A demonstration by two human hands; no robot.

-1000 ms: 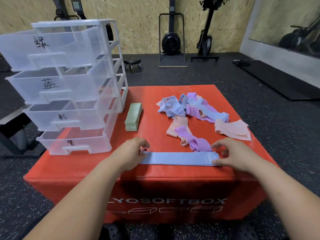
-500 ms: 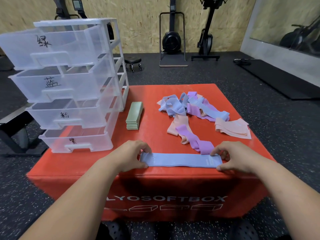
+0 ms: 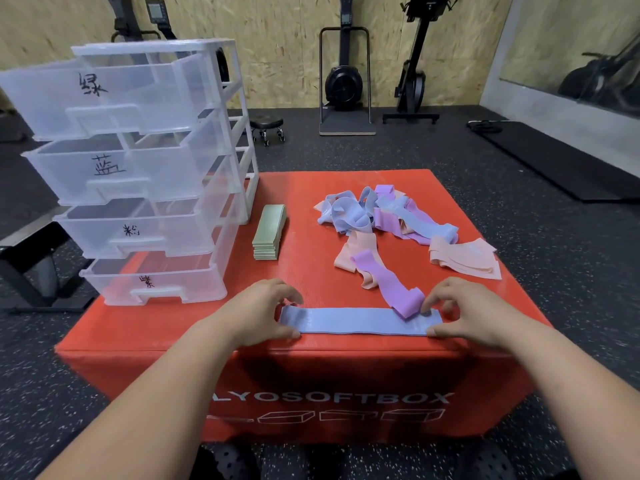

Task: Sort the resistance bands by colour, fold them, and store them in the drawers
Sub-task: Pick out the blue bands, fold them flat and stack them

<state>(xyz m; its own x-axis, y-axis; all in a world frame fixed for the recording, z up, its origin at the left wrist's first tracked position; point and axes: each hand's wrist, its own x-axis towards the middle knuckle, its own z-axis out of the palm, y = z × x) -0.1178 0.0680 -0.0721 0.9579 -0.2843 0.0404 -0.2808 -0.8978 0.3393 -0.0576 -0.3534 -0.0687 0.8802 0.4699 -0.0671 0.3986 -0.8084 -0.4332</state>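
A blue resistance band [image 3: 356,320] lies flat and stretched out near the front edge of the red soft box [image 3: 304,282]. My left hand [image 3: 258,311] pinches its left end and my right hand [image 3: 465,311] pinches its right end. A purple band [image 3: 388,284] trails from the pile and its end overlaps the blue band by my right fingers. Behind lies a tangled pile of blue, purple and pink bands [image 3: 384,216]. A neat stack of folded green bands [image 3: 270,232] sits beside the clear drawer unit [image 3: 138,174], whose four labelled drawers are pulled open.
Folded pink bands [image 3: 464,258] lie at the right side of the box. Gym machines [image 3: 346,74] stand against the wooden back wall. A black mat [image 3: 554,161] lies on the floor at right, a bench frame [image 3: 24,258] at left.
Both hands have held the ends of the blue band throughout. The fingers shifted slightly at each end, and the view moved a little closer.
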